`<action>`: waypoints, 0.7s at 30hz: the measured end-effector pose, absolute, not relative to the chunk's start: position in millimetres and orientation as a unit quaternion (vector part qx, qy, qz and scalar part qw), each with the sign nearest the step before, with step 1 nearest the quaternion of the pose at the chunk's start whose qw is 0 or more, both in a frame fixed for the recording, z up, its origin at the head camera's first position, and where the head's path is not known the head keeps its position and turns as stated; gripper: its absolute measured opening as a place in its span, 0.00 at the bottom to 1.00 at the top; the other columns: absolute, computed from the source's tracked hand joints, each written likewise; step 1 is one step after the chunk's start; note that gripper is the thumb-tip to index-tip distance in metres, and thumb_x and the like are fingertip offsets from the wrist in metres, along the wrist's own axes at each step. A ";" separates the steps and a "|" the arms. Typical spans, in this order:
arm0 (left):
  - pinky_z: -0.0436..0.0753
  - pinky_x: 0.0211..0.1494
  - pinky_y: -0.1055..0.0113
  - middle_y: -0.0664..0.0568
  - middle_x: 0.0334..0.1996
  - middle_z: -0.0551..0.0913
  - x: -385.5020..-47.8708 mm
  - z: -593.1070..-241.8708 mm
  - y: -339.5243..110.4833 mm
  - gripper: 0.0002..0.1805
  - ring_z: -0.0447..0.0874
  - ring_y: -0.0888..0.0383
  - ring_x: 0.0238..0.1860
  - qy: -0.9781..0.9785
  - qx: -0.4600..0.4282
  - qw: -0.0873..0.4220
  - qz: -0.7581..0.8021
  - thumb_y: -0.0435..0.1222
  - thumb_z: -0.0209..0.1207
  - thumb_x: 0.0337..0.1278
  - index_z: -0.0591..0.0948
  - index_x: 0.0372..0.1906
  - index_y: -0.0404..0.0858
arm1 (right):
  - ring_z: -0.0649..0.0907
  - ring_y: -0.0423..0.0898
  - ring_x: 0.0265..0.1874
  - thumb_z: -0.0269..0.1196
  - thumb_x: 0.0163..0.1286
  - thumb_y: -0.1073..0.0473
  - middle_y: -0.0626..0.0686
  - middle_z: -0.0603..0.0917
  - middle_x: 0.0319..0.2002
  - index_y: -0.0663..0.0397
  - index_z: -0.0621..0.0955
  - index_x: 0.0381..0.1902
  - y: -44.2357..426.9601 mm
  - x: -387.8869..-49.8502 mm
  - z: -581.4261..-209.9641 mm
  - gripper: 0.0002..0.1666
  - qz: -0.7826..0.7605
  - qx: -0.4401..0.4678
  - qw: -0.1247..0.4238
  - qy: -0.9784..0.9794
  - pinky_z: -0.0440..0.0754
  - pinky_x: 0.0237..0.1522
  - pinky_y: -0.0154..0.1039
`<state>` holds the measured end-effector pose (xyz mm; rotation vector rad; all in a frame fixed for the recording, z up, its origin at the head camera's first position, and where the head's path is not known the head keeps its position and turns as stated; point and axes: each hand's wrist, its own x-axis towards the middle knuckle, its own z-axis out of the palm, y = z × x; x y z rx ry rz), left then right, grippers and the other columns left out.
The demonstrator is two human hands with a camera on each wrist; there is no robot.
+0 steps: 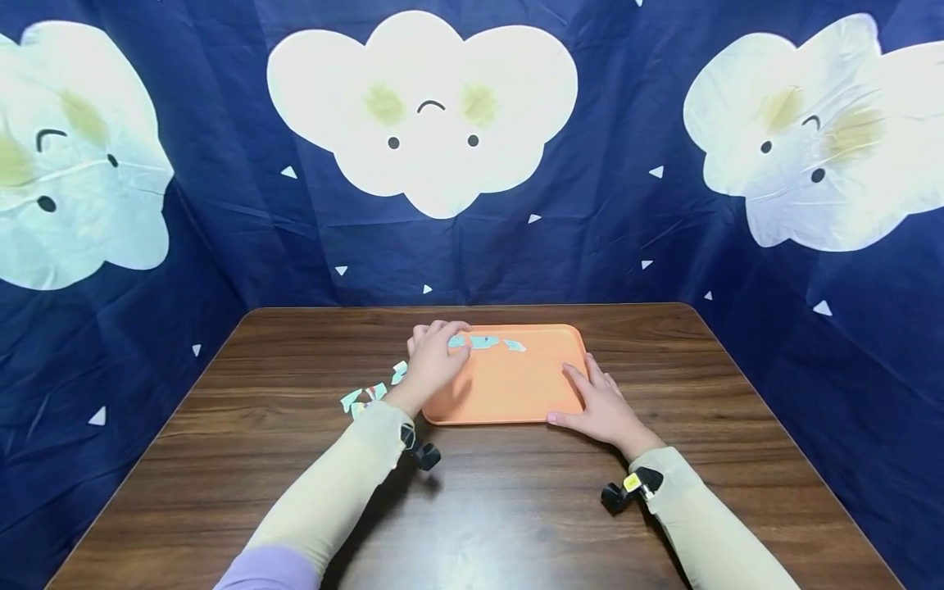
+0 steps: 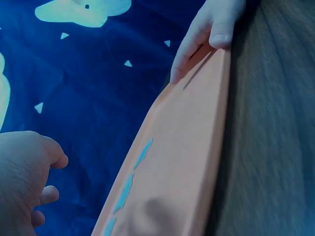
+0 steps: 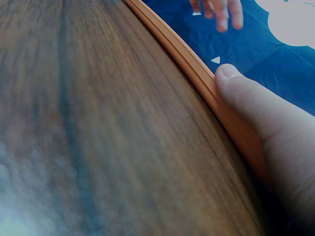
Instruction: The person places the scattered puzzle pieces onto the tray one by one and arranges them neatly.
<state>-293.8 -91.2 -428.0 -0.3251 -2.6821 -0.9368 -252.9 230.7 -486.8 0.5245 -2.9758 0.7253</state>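
Note:
A shallow orange tray (image 1: 516, 385) lies on the table. Along its far rim sits a row of light-blue pieces with ragged edges, among them a middle piece (image 1: 484, 342) and a right-hand piece (image 1: 515, 346). My left hand (image 1: 437, 356) hovers over the tray's far left corner, fingers loosely bent, and partly covers the leftmost piece (image 1: 456, 341). No object shows between those fingers in the left wrist view. My right hand (image 1: 601, 406) rests spread on the tray's near right corner. Its thumb (image 3: 236, 88) touches the near rim, with the other fingers at the right side.
Several loose light-coloured pieces (image 1: 359, 400) lie on the wooden table (image 1: 310, 475) left of the tray, close to my left forearm. A dark blue cloth (image 1: 457, 254) with white clouds hangs behind the table and along its sides.

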 end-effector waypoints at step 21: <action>0.56 0.59 0.37 0.42 0.49 0.82 -251.3 -447.1 -199.7 0.17 0.66 0.35 0.56 -0.922 -0.057 0.193 -0.331 0.38 0.63 0.60 0.82 0.54 0.42 | 0.53 0.74 0.75 0.65 0.55 0.22 0.69 0.45 0.79 0.49 0.62 0.79 230.2 -252.8 -486.3 0.63 0.233 0.170 0.021 -0.957 0.54 0.70 0.71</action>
